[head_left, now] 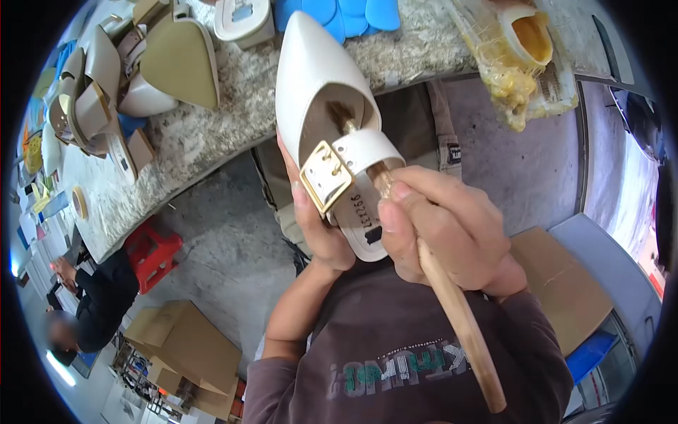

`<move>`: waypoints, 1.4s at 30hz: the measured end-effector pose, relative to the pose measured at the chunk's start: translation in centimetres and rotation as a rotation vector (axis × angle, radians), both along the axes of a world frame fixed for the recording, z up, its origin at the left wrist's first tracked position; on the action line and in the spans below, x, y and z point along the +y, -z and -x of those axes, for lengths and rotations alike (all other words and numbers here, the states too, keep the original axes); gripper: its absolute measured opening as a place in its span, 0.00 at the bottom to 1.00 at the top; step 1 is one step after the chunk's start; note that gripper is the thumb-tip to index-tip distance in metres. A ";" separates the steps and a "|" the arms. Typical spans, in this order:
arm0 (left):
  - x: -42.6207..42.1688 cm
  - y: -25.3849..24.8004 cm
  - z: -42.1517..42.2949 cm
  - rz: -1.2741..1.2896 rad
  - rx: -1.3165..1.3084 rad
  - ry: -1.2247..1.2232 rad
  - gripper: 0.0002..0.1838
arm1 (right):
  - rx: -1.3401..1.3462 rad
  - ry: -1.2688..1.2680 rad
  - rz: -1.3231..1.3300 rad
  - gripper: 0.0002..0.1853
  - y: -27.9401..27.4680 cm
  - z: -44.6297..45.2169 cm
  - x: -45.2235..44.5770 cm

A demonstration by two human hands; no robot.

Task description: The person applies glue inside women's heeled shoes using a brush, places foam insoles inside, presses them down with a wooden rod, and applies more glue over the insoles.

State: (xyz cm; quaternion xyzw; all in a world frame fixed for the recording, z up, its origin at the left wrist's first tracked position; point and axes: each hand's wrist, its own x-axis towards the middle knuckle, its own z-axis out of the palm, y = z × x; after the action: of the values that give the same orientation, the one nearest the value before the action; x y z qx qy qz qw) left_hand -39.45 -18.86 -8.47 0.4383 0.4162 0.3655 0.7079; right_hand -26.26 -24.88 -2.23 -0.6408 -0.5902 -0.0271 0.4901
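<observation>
A white pointed-toe shoe (pixel 305 60) with a wide strap and a square gold buckle (pixel 327 178) is held up in front of my chest, toe toward the workbench. My left hand (pixel 314 230) is closed around its left side and underside. My right hand (pixel 452 230) grips a brush (pixel 462 328) by its wooden handle. The brush passes under the strap, and its dark bristles reach into the shoe's front opening. Printed characters and a black mark show on the insole (pixel 359 222).
Several white shoes (pixel 102 63) with straps and an olive sole lie on the stained workbench (pixel 233 88). Blue pads (pixel 339 15) lie at the back. A glue-crusted container (pixel 526 42) stands right. Below are a red stool (pixel 150 254) and cardboard boxes (pixel 191 346). Another person (pixel 106 300) is at left.
</observation>
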 end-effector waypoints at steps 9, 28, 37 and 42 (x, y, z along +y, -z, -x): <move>2.5 -3.1 -0.4 -0.063 -0.093 0.165 0.33 | 0.083 -0.063 -0.068 0.10 -3.3 2.6 -6.2; 3.9 -4.4 0.4 0.100 -0.273 0.211 0.27 | -0.167 -0.056 -0.092 0.06 -4.3 1.6 -2.3; 4.0 -3.3 0.4 0.240 -0.364 0.194 0.28 | 0.124 -0.081 0.004 0.08 -5.1 3.9 -7.1; 2.8 -5.6 2.4 0.316 -0.374 0.081 0.30 | 0.282 0.146 -0.641 0.13 -10.8 -3.1 -4.0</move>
State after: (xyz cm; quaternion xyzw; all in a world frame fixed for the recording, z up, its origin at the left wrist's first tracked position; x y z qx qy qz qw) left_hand -41.80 -16.05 -2.90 0.2632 0.3121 0.3417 0.8465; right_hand -23.14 -28.91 8.52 -0.4923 -0.4311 -0.1572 0.7397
